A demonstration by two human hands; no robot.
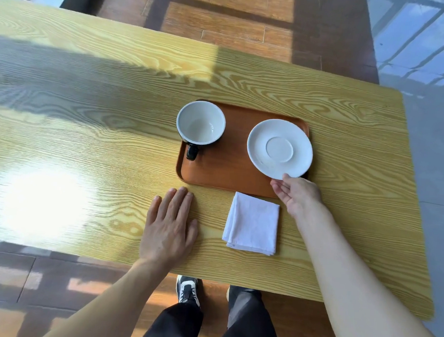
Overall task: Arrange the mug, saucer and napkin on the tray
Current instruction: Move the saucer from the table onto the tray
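A brown wooden tray point(223, 173) lies on the yellow wood-grain table. A mug point(200, 122), black outside and white inside, stands on the tray's far left corner with its handle pointing toward me. A white saucer point(279, 149) is over the tray's right side, and my right hand point(296, 194) pinches its near rim between thumb and fingers. A folded white napkin point(252, 224) rests on the table just in front of the tray. My left hand point(170, 225) lies flat on the table, fingers spread, left of the napkin.
The table point(87, 104) reaches far to the left and back, with a bright sun glare at the near left. Its near edge is close to my legs. Wooden floor shows beyond the far edge.
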